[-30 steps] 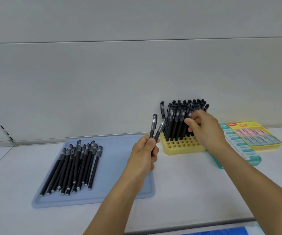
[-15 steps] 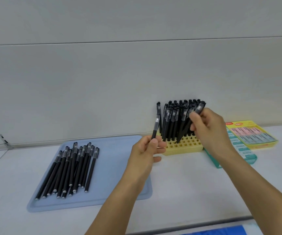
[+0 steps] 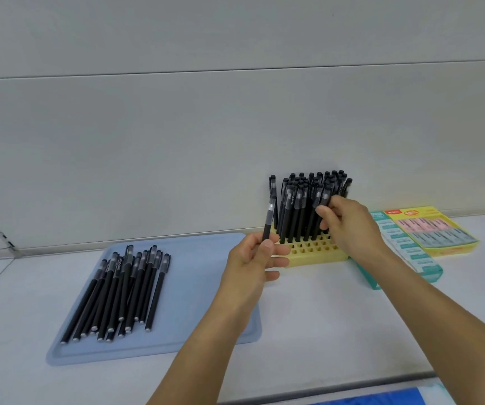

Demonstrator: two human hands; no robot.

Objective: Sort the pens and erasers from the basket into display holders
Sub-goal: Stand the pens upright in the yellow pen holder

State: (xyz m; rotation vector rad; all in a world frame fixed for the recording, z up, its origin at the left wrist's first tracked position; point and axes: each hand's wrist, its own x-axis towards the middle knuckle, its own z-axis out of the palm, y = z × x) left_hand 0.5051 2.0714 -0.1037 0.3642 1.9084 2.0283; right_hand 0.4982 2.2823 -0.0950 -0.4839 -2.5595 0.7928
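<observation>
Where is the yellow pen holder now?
The yellow pen holder stands against the back wall, right of the blue tray, left of the eraser boxes.

A pale grey wall [image 3: 235, 127] of wide panels rises behind a white counter [image 3: 337, 317]; something blue [image 3: 410, 400] (only an edge shows) lies at the bottom.

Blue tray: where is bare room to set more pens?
The flat blue plastic tray is bare between the loose black pens and the left hand. The yellow slotted holder is crowded at the back; front holes are empty.
</observation>
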